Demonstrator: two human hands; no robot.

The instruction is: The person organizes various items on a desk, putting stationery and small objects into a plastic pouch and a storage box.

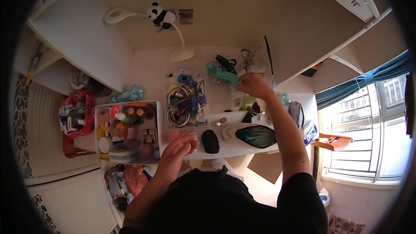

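My right hand reaches to the back right of the desk, its fingers at the end of a teal spiral coil; a crumpled whitish plastic bag lies just beyond. The fingertips are partly hidden, so the grip is unclear. Beside the coil lies a black strap-like item. My left hand, slightly blurred, hovers over the front edge with fingers curled; whether it holds anything does not show. A black computer mouse lies right of it. Behind stands a clear bin of tangled cables.
A white box of bottles and jars stands at the left. A dark pouch lies at the front right. The white desk lamp with a panda plush stands at the back. Shelf panels flank both sides.
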